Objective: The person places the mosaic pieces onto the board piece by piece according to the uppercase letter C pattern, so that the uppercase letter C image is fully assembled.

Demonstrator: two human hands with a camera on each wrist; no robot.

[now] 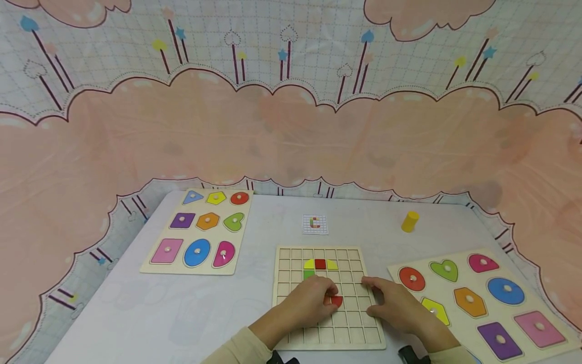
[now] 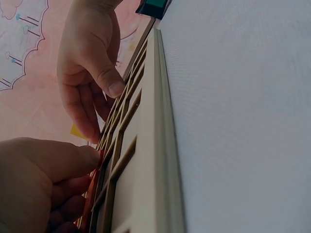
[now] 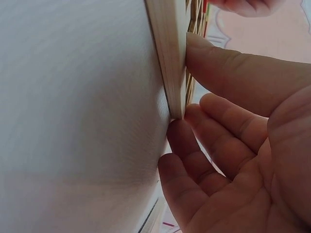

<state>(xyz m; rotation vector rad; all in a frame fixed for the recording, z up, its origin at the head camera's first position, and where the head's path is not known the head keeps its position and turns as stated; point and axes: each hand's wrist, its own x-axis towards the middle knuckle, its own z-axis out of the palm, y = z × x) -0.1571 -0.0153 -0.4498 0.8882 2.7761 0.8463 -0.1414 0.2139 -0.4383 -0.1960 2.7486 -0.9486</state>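
Observation:
A wooden grid board (image 1: 373,342) lies on the table, with two yellow quarter-round pieces, a red square (image 1: 320,264) between them and a green piece (image 1: 308,273) below the left yellow one. Over the middle of the grid, my left hand (image 1: 310,303) pinches a red rounded piece (image 1: 336,301) between thumb and fingers; in the left wrist view the piece sits low against the grid. My right hand (image 1: 400,306) rests at the board's right edge, thumb tip on the face and relaxed fingers along the side, as the right wrist view shows.
Behind the board lies a small gridded pattern card (image 1: 315,224). A yellow cylinder (image 1: 410,221) stands at back right. Knobbed shape boards lie on the left (image 1: 154,268) and right (image 1: 459,331); the right one reaches close to my right forearm. A patterned curtain hangs behind.

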